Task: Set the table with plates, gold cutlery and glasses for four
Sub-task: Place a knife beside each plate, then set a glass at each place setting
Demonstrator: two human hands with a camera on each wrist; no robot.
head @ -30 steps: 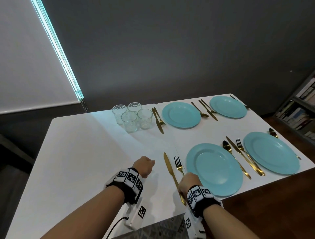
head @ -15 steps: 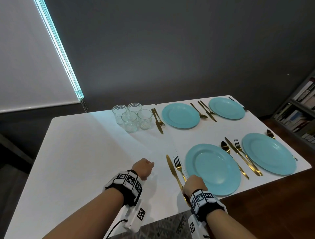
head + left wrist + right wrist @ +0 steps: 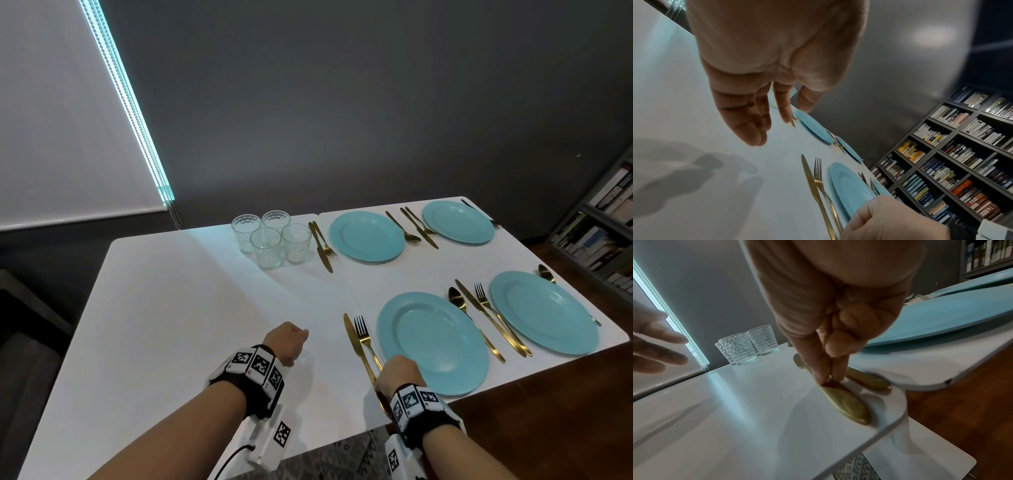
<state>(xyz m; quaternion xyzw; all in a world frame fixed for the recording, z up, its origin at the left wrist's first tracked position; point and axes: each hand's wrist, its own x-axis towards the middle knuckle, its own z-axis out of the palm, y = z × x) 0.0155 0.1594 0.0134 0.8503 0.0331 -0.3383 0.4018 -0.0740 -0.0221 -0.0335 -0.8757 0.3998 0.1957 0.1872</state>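
Four blue plates lie on the white table [image 3: 171,308], each with gold cutlery beside it. Left of the near plate [image 3: 433,342] lie a gold knife [image 3: 352,337] and a fork [image 3: 363,334]. My right hand [image 3: 397,373] is at their handle ends by the front edge. In the right wrist view, that right hand [image 3: 828,378] pinches the knife handle [image 3: 846,404] with thumb and forefinger, and the fork handle [image 3: 869,380] lies just beyond. My left hand [image 3: 287,342] hovers above bare table, its fingers [image 3: 756,129] relaxed and holding nothing. Several clear glasses [image 3: 270,240] stand clustered at the far edge.
The other plates are far middle [image 3: 366,236], far right [image 3: 459,222] and near right [image 3: 541,311]. A bookshelf [image 3: 603,222] stands right of the table over a wooden floor [image 3: 548,411]. The table's left half holds nothing but my left hand.
My right hand has slid the knife a little to the right, closer to the fork. The left hand has stayed about where it was.
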